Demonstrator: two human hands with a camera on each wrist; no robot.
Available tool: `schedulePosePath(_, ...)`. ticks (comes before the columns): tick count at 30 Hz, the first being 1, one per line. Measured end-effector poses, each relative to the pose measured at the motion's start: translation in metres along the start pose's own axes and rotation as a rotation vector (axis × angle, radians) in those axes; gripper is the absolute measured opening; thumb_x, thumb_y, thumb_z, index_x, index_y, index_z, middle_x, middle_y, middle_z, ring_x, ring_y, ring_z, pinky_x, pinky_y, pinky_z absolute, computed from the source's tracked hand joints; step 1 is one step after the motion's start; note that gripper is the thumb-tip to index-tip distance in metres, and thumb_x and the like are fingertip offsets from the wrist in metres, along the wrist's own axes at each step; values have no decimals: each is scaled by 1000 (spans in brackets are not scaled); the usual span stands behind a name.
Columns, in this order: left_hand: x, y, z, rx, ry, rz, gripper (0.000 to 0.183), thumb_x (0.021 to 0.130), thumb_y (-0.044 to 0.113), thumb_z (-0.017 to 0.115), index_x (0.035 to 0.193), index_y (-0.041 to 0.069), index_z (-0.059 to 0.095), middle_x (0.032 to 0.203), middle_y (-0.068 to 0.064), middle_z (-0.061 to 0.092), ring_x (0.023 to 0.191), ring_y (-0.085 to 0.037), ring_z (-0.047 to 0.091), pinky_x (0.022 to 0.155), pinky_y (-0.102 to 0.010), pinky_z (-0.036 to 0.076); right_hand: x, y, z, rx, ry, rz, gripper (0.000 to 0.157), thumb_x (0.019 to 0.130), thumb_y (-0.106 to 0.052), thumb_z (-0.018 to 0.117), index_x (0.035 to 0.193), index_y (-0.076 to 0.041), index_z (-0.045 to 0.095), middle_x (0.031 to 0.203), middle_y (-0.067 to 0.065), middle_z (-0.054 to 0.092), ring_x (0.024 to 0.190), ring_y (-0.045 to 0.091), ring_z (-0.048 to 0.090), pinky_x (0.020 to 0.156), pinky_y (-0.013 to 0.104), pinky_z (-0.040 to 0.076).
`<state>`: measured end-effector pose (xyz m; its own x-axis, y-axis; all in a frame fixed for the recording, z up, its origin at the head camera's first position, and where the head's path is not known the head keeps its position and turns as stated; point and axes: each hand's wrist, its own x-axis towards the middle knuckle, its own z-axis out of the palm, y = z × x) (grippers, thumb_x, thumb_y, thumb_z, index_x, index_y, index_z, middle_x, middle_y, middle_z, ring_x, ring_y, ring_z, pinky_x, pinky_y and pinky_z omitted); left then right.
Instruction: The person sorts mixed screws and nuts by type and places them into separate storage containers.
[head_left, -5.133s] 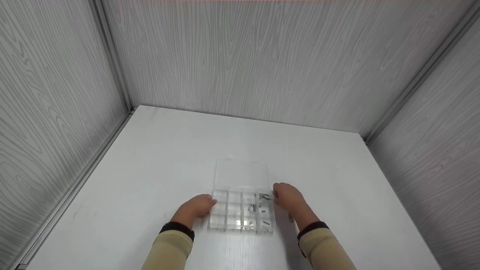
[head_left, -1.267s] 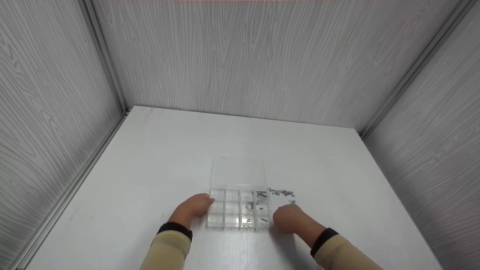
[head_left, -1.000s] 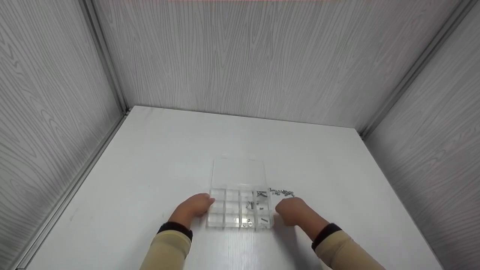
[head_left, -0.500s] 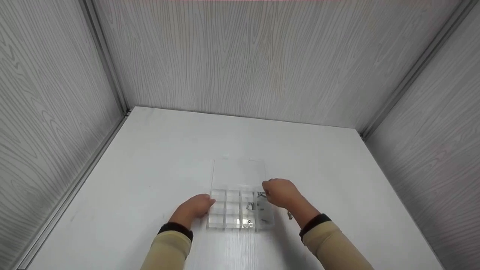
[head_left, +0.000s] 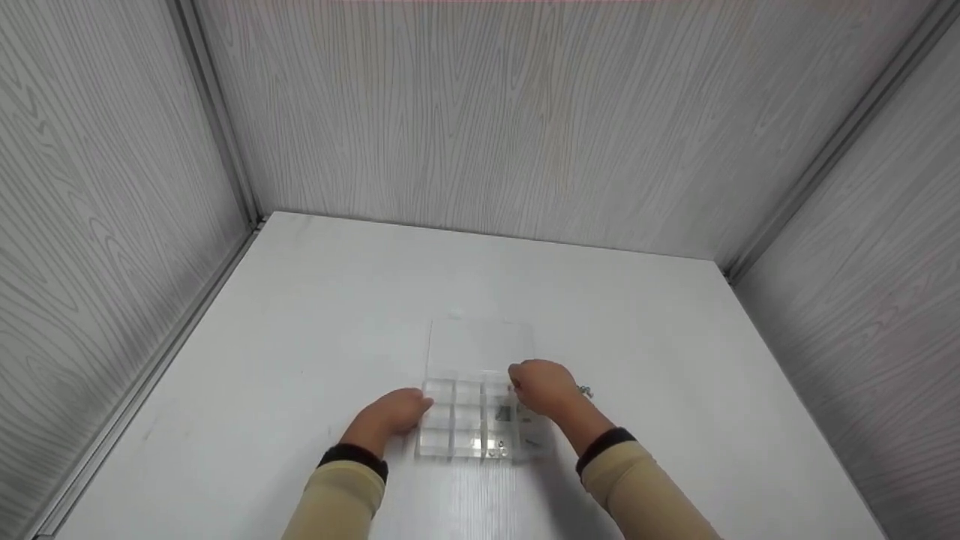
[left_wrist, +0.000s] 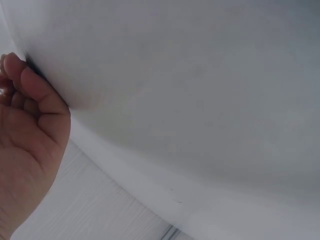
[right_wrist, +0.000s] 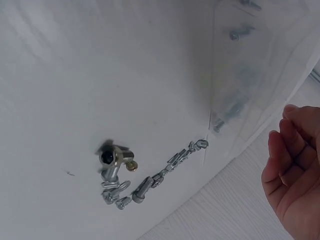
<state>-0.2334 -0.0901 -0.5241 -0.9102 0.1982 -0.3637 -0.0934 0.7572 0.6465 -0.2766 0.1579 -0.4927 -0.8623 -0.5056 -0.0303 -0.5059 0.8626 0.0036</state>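
White tbl (head_left: 637,337), clear box (head_left: 453,420), pt. hidden by R fingers (head_left: 523,376)

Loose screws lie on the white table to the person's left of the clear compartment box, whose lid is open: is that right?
No: the loose screws lie to the person's right of the clear compartment box, as the head view shows.

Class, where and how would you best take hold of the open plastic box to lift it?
Probably best to grip the plastic box at its two outer side walls, coming in from left and right. Those walls stand upright, facing opposite ways, while the lid lies opened back at the far edge and looks a poor hold. Keep everything level, as loose screws lie inside.
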Motion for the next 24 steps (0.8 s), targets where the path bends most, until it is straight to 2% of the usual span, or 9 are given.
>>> schedulePosePath(5, -1, 0, 0, 14, -4, 19, 43, 98, 25, 36, 124, -6, 49, 127, -21, 50, 121, -37, 42, 103, -48, 30, -2, 12, -5, 41, -17, 62, 10, 83, -16, 65, 79, -15, 57, 71, -3, 56, 66, 13, 54, 58, 29, 45)
schedulePosePath(9, -1, 1, 0, 14, -2, 23, 46, 98, 25, 35, 129, -7, 44, 133, -24, 44, 127, -40, 34, 105, -48, 26, -5, 26, -8, 83, 18, 117, 9, 83, -11, 63, 77, -14, 58, 72, -2, 56, 66, 14, 53, 57, 30, 45)
schedulePosePath(13, -1, 1, -1, 12, 7, 18, 42, 98, 25, 36, 121, -6, 51, 124, -22, 51, 120, -38, 43, 102, -48, 30, -7, 40, -4, 103, 61, 149, 12, 82, -7, 62, 74, -12, 57, 70, -1, 52, 64, 14, 50, 56, 30, 44)
schedulePosePath(17, -2, 2, -2, 15, 11, 23, 37, 97, 24, 37, 113, -4, 55, 112, -17, 55, 105, -32, 50, 96, -46, 36, -8, 49, 4, 100, 44, 173, 10, 80, -4, 63, 75, -10, 58, 72, 1, 51, 65, 16, 51, 57, 31, 45)
schedulePosePath(19, -2, 3, -2, 5, 8, 18, 38, 97, 24, 37, 115, -5, 54, 112, -17, 55, 104, -31, 49, 96, -46, 36, -8, 51, 10, 82, 18, 183, 6, 81, -4, 63, 79, -9, 60, 75, 2, 54, 69, 18, 53, 61, 32, 47)
schedulePosePath(21, -3, 3, -2, -12, 6, 7, 42, 97, 25, 36, 123, -6, 49, 121, -19, 52, 113, -34, 47, 100, -47, 33, -8, 52, 16, 65, -2, 185, 4, 81, -5, 63, 83, -8, 62, 77, 3, 55, 72, 20, 56, 65, 33, 48)
schedulePosePath(24, -3, 3, -1, -27, 9, -9, 45, 97, 25, 37, 128, -6, 46, 126, -20, 50, 116, -34, 45, 101, -47, 31, -8, 53, 25, 37, -19, 182, 3, 83, -7, 62, 86, -8, 63, 78, 3, 57, 75, 20, 56, 68, 33, 48)
